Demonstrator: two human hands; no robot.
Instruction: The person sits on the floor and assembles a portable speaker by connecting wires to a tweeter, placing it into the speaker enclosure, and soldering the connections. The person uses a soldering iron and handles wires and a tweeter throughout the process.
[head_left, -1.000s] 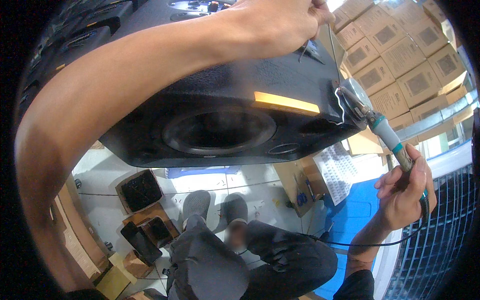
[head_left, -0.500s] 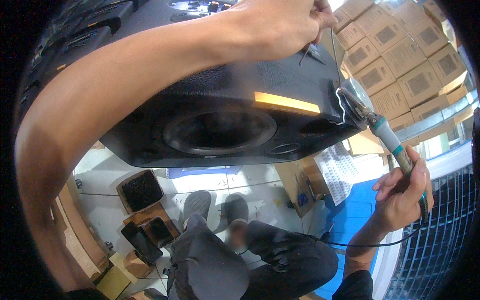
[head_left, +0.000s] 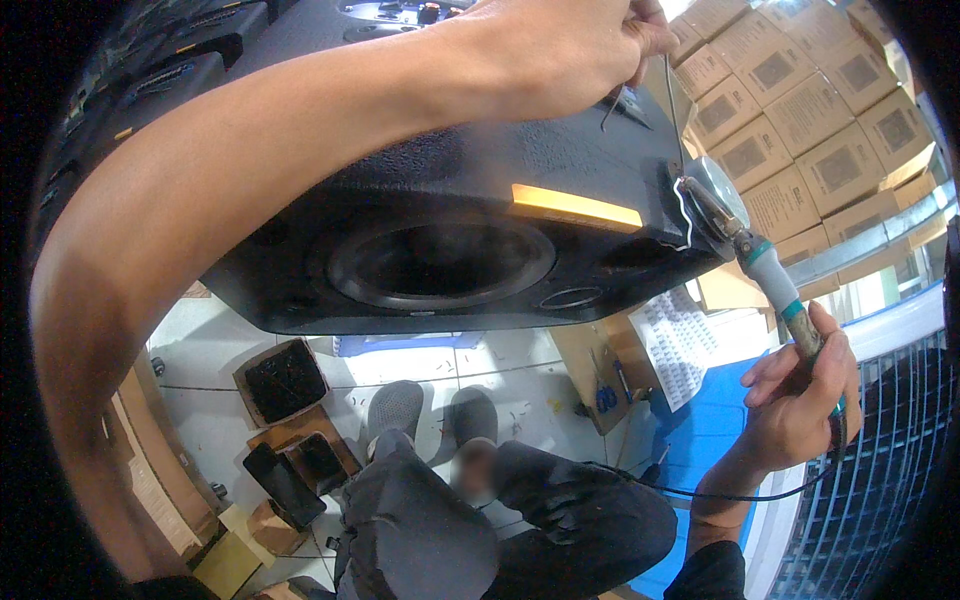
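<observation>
My left hand [head_left: 575,55] reaches across a large black speaker cabinet [head_left: 430,165], its fingertips pinching a thin length of solder wire [head_left: 672,110]. That wire runs down to a round silver-faced part [head_left: 725,190] at the cabinet's right end, and a short free end hangs below the hand. In my right hand [head_left: 805,405] is a soldering iron [head_left: 775,280] with a pale and green handle, its tip against or very near the round part; exact contact cannot be made out. A white lead [head_left: 684,215] runs from there along the cabinet edge.
Stacked cartons [head_left: 790,130] rise behind at the right. Other black cabinets [head_left: 160,95] stand at the far left. Below lie an open box with dark contents [head_left: 285,380], a printed sheet [head_left: 675,345] and a blue surface [head_left: 710,410]. The iron's cord [head_left: 740,495] loops beside my leg.
Both hands stay almost in place. The soldering iron and my right hand have shifted very slightly, and its fingers sit a little differently on the handle.
</observation>
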